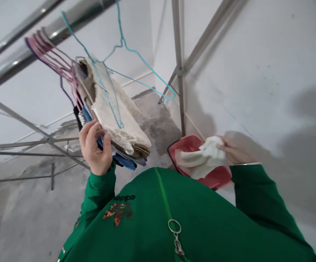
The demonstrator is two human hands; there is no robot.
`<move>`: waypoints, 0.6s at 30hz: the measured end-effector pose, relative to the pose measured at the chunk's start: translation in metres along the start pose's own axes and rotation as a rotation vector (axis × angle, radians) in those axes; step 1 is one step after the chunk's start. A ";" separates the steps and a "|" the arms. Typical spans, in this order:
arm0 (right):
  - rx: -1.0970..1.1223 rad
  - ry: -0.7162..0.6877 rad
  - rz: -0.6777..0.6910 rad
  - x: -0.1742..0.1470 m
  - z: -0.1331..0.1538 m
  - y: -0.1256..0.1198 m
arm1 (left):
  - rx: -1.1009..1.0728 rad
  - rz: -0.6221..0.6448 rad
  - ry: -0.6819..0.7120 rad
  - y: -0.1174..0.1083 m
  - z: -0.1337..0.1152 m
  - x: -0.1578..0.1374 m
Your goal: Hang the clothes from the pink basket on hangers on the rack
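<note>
My right hand (235,150) grips a white cloth garment (214,153) and holds it over a red basket (220,178); part of the pale fabric trails down into the basket. Over on the left, my left hand (96,147) is raised with its fingers loosely curled and thumb apart, and I see nothing held in it. Just beyond it hangs a cream garment with a lacy edge (119,112), among other hung clothes. A light blue wire hanger (144,60) hangs bare from the metal rail (78,20).
Several pink hangers (54,60) crowd the rail to the left, with blue clothes (126,162) hanging low. Crossed metal legs (180,71) of the rack stand near the white wall (256,72). Below lies a stained concrete floor (24,211).
</note>
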State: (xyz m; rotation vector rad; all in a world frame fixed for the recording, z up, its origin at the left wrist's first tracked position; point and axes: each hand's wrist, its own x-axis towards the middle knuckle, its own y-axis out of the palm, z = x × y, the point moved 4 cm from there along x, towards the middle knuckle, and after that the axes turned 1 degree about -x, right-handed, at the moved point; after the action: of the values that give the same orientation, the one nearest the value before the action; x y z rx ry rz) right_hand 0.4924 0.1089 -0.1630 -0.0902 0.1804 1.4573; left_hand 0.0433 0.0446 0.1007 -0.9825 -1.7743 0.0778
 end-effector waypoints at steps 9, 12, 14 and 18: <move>-0.398 -0.165 1.065 -0.015 0.039 0.195 | 0.044 0.150 -0.096 0.032 0.058 0.044; -0.411 -0.341 1.182 -0.029 0.073 0.234 | -0.010 0.180 -0.110 0.046 0.075 0.055; -0.405 -0.424 1.186 -0.033 0.091 0.252 | 0.032 0.136 -0.087 0.049 0.075 0.053; -0.390 -0.526 1.080 -0.035 0.108 0.269 | 0.311 -0.106 0.017 0.040 0.058 0.025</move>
State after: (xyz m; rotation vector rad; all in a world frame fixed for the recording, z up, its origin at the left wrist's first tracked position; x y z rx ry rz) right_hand 0.2292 0.1239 -0.0377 0.0982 -0.5813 2.5151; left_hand 0.0169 0.1088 0.0748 -0.6634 -1.7323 0.2692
